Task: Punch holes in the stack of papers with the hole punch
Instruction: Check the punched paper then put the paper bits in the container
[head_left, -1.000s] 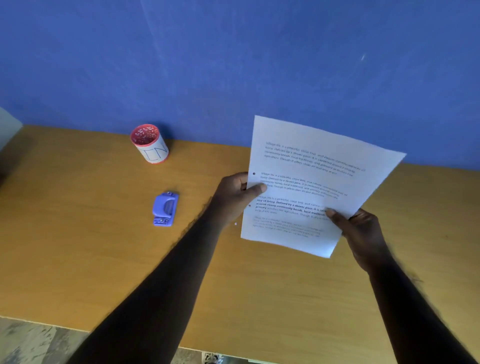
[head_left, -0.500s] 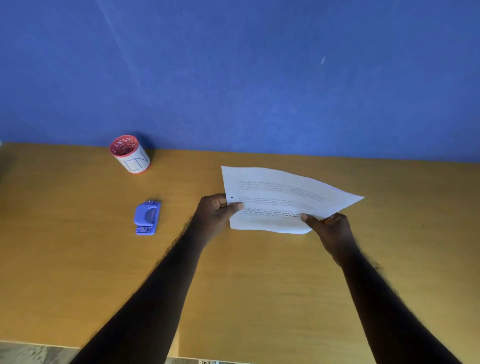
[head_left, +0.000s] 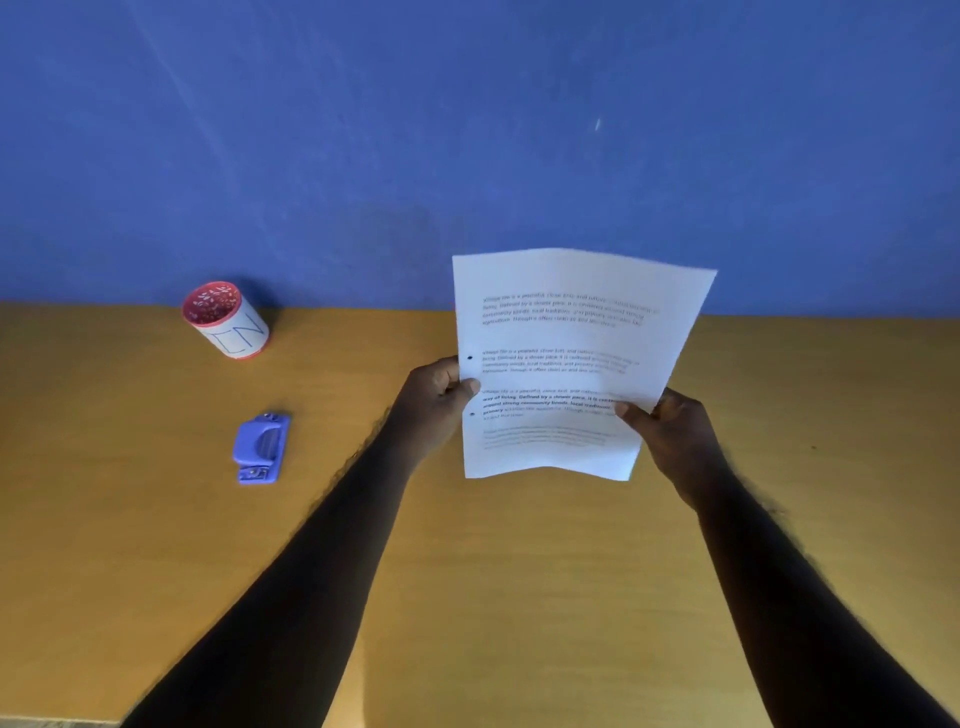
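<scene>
A white stack of papers (head_left: 566, 332) with printed text stands upright above the table, held between both hands. Two small dark holes show near its left edge. My left hand (head_left: 434, 397) pinches the left edge with the thumb on the front. My right hand (head_left: 670, 428) grips the lower right edge. The blue hole punch (head_left: 260, 448) lies flat on the table well to the left of my left hand, touched by neither hand.
A red and white cup (head_left: 226, 319) holding small paper bits stands at the back left by the blue wall (head_left: 467, 130). The wooden table (head_left: 519, 597) stretches forward to its front edge at the lower left.
The papers were lowered almost flat toward the table half a second ago and now stand raised upright again. Both hands kept their grip. The hole punch and cup stayed put.
</scene>
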